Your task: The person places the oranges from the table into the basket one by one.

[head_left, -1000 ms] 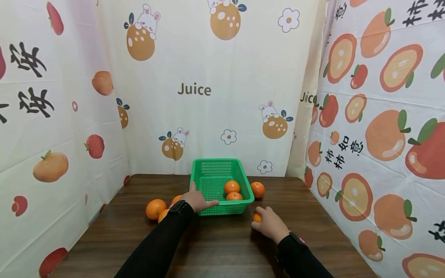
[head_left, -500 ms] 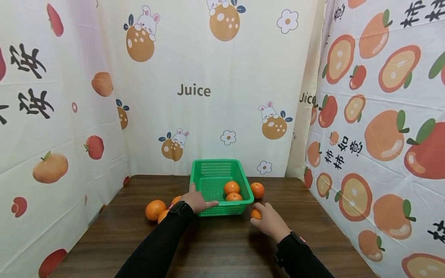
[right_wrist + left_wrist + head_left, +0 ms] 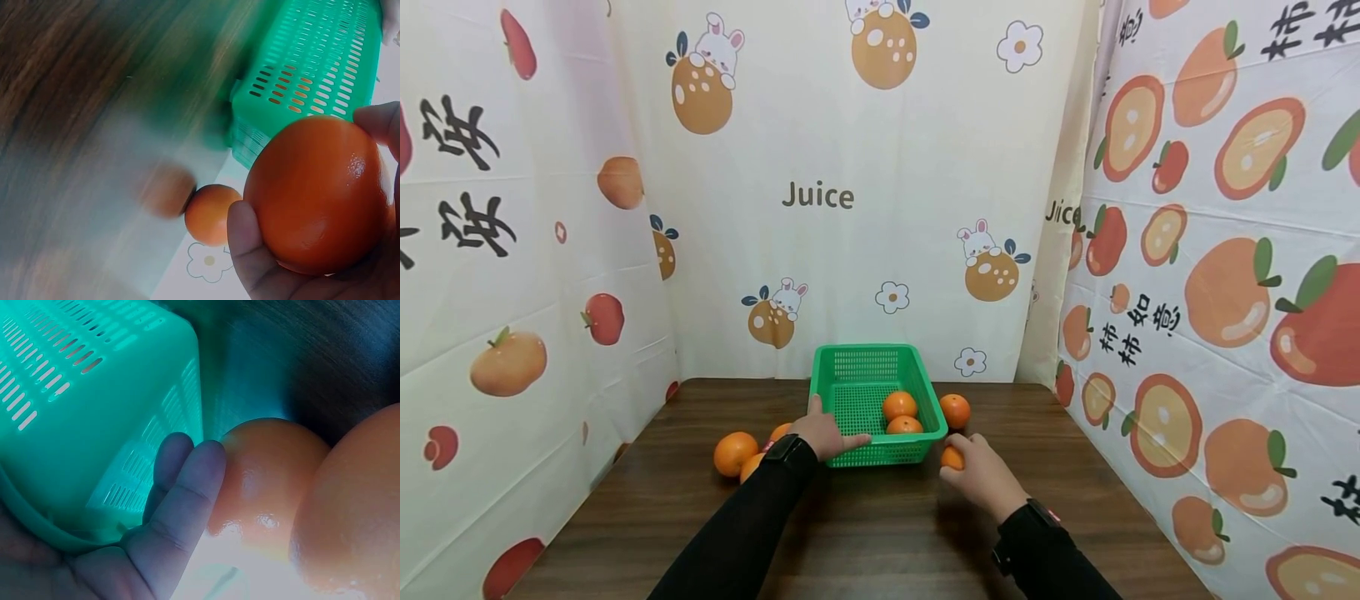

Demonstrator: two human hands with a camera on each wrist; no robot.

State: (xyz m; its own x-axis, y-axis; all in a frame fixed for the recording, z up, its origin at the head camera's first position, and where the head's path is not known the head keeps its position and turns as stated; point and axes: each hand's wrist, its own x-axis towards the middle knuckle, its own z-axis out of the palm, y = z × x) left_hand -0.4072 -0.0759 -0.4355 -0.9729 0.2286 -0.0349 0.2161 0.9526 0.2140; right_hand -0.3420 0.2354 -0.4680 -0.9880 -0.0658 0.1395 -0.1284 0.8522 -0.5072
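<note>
A green plastic basket (image 3: 880, 455) stands near the back of the table, holding two oranges (image 3: 900, 405) on its right side. At its front left corner rests my left hand (image 3: 822, 435), thumb extended along the front rim and index finger pointing along the left rim. In the left wrist view, two straight fingers (image 3: 187, 494) lie between the basket wall and an orange (image 3: 269, 481). My right hand (image 3: 988, 477) grips another orange (image 3: 319, 194) just to the right of the basket's front corner. Fingers and thumb curve round that orange; the palm side is partly hidden.
One orange (image 3: 955, 411) sits against the basket's right side. Several oranges (image 3: 735, 454) cluster to the left, partly behind my left wrist. Fruit-printed curtains (image 3: 850, 250) border the brown wooden table (image 3: 880, 533) at the back and both sides.
My right hand has moved slightly forward and to the left with the orange, nearer the basket. My left hand and the basket have stayed in place.
</note>
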